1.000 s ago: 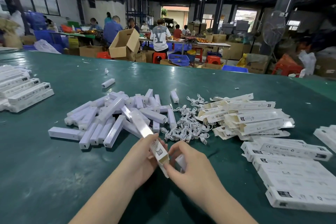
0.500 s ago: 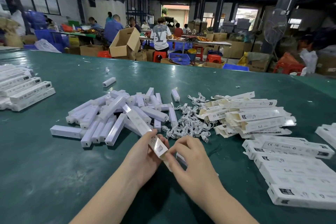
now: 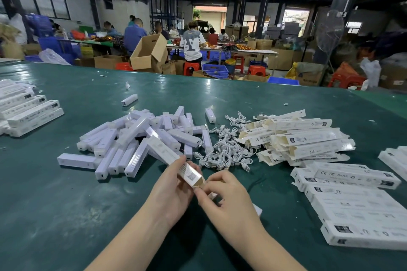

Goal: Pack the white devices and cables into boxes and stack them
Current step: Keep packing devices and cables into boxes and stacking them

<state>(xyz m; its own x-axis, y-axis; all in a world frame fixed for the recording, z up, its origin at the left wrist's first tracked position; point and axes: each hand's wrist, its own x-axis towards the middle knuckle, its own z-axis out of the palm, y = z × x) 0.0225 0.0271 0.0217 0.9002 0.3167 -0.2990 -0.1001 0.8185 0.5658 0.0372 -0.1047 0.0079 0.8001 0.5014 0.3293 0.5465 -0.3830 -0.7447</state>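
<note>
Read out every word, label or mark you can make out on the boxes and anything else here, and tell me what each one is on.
"CE FC RoHS": on a closed box atop the flat rows on the right.
"CE FC RoHS": on an unfolded box in the middle pile, fainter.
"Y": large letter on the back of a standing person's shirt.
Fine print on the box held by both hands, and on the left stack: too small or blurred to read.

Green table (image 3: 66, 215), workers (image 3: 191, 45), blue crates (image 3: 214, 70)
</note>
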